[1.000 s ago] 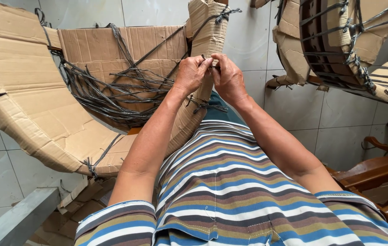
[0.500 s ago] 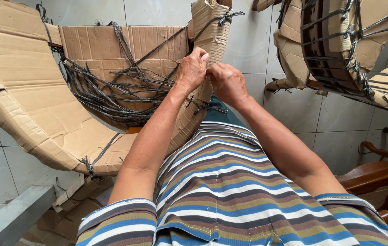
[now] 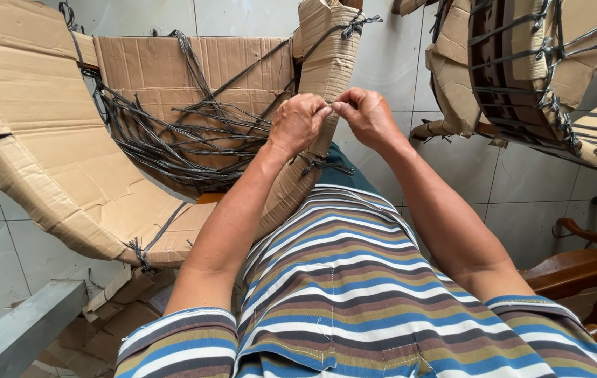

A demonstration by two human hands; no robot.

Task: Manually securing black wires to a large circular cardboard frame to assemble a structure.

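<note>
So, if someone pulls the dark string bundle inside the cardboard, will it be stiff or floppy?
Probably floppy: the dark string bundle sags in loose curves across the cardboard. It likely tangles, since strands cross each other. It seems light, as the thin cardboard holds it.

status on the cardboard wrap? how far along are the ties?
Done: dark string knots already sit on the cardboard wrap at its lower edge and top corner. In hand: left hand and right hand meet, pinching a string end at the upright cardboard edge. Left: a loose tangle of string lies in the hollow.
</note>
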